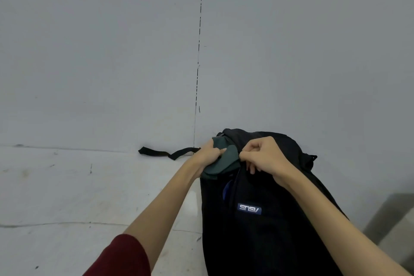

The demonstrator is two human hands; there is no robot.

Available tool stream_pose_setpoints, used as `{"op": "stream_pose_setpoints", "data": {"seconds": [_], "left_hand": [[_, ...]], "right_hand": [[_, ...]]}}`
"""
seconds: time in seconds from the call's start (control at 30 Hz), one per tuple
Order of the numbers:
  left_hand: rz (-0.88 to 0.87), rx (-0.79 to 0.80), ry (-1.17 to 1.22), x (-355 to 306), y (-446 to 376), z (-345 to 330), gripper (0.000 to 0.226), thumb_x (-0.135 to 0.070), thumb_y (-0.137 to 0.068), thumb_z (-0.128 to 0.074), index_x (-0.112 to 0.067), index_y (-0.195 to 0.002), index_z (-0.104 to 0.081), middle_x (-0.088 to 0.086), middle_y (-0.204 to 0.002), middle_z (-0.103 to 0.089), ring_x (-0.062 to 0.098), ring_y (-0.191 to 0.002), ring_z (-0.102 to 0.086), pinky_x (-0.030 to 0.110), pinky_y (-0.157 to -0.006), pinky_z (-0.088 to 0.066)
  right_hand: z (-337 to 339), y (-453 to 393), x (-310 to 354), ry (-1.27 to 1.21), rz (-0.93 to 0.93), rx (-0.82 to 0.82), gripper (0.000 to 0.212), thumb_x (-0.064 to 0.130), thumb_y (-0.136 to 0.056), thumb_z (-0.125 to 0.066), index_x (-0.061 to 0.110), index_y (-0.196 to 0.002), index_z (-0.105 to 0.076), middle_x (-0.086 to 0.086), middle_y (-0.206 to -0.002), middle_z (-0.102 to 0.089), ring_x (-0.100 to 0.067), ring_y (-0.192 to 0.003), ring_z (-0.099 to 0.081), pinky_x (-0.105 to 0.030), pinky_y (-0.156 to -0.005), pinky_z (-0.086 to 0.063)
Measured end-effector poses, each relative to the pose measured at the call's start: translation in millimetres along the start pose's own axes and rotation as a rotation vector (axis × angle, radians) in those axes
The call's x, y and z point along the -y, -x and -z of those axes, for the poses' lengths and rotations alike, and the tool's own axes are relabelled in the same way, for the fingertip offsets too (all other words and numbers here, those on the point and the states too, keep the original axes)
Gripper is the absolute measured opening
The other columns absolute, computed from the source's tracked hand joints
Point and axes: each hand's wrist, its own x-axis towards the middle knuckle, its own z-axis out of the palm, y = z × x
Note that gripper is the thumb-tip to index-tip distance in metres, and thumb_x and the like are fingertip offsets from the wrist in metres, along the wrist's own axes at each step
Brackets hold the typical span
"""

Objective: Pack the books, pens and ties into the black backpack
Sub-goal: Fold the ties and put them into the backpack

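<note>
We see the black backpack (264,226) standing against the wall (112,51), its blue label (249,209) upside down, reading roughly "ASUS". Left hand (209,152) grips dark green fabric (224,159) at its opening; right hand (264,157) pinches the backpack's top edge.

Bare indoor room as I see it, kind undetermined, plain grey wall (100,51) with a vertical panel seam (198,51), scuffed pale floor (67,186) below the wall, grey block (394,226) right of the seam.
</note>
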Motion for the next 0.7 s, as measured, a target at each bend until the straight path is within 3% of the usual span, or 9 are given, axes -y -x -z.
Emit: {"op": "stream_pose_setpoints", "data": {"seconds": [0.1,0.2,0.33,0.4,0.47,0.53,0.63,0.7], "left_hand": [[-0.063,-0.077,-0.091,1,-8,-7,0.033,-0.018,-0.090,-0.060,-0.016,-0.121,-0.048,0.003,-0.111,-0.059,0.021,-0.106,-0.057,0.036,-0.095,-0.048],[-0.105,-0.113,-0.240,-3,-8,-5,0.040,-0.020,-0.091,-0.059,-0.015,-0.127,-0.044,0.004,-0.118,-0.057,0.022,-0.109,-0.056,0.034,-0.091,-0.048],[-0.021,0.135,0.137,-9,2,2,0.017,-0.008,-0.092,-0.057,-0.009,-0.109,-0.053,0.007,-0.090,-0.064,0.015,-0.076,-0.064,0.026,-0.067,-0.055],[-0.004,0.168,0.191,-11,4,0,0.022,-0.003,-0.089,-0.060,-0.012,-0.107,-0.050,0.005,-0.087,-0.063,0.015,-0.073,-0.063,0.025,-0.061,-0.054],[-0.058,0.062,0.025,-9,2,-6,0.025,-0.004,-0.088,-0.060,-0.019,-0.102,-0.046,0.002,-0.090,-0.058,0.016,-0.081,-0.058,0.024,-0.063,-0.050],[-0.141,-0.034,-0.163,-9,-1,-12,0.023,-0.012,-0.088,-0.061,-0.021,-0.101,-0.045,-0.001,-0.095,-0.055,0.017,-0.093,-0.054,0.027,-0.073,-0.048],[-0.144,-0.106,-0.361,-9,-7,-12,0.046,-0.021,-0.088,-0.060,-0.014,-0.126,-0.035,0.008,-0.113,-0.056,0.025,-0.104,-0.056,0.038,-0.088,-0.049],[-0.140,-0.145,-0.511,-10,-10,-11,0.051,-0.018,-0.090,-0.055,-0.010,-0.133,-0.029,0.014,-0.114,-0.056,0.027,-0.100,-0.056,0.041,-0.085,-0.050]], "right_hand": [[5,-2,1,-0.006,0.008,0.016,0.012,-0.003,-0.073,-0.065,0.000,-0.062,-0.062,-0.006,-0.043,-0.055,-0.013,-0.035,-0.045,-0.010,-0.037,-0.032],[5,-6,3,-0.021,0.009,0.030,0.012,-0.003,-0.071,-0.066,0.001,-0.061,-0.061,-0.003,-0.039,-0.052,-0.010,-0.032,-0.040,-0.011,-0.037,-0.031],[1,-6,7,-0.035,0.004,0.044,0.011,-0.002,-0.070,-0.066,0.001,-0.061,-0.059,-0.004,-0.039,-0.052,-0.010,-0.032,-0.040,-0.012,-0.039,-0.033],[2,-6,8,-0.059,0.002,0.053,0.012,-0.003,-0.070,-0.065,0.000,-0.061,-0.059,-0.004,-0.039,-0.052,-0.010,-0.032,-0.039,-0.011,-0.037,-0.031],[3,-5,10,-0.086,-0.001,0.038,0.014,-0.004,-0.071,-0.065,0.001,-0.059,-0.058,-0.004,-0.038,-0.050,-0.010,-0.032,-0.038,-0.011,-0.036,-0.029],[4,-7,13,-0.119,-0.004,-0.014,0.015,-0.005,-0.070,-0.064,0.001,-0.057,-0.058,-0.003,-0.037,-0.048,-0.009,-0.032,-0.037,-0.012,-0.037,-0.030],[8,-11,20,-0.181,-0.003,-0.082,0.016,-0.006,-0.069,-0.064,0.000,-0.055,-0.057,-0.002,-0.036,-0.046,-0.008,-0.032,-0.035,-0.013,-0.037,-0.031],[9,-11,23,-0.178,-0.001,-0.074,0.016,-0.006,-0.069,-0.063,0.000,-0.055,-0.057,-0.001,-0.035,-0.045,-0.008,-0.031,-0.035,-0.013,-0.037,-0.031]]}}
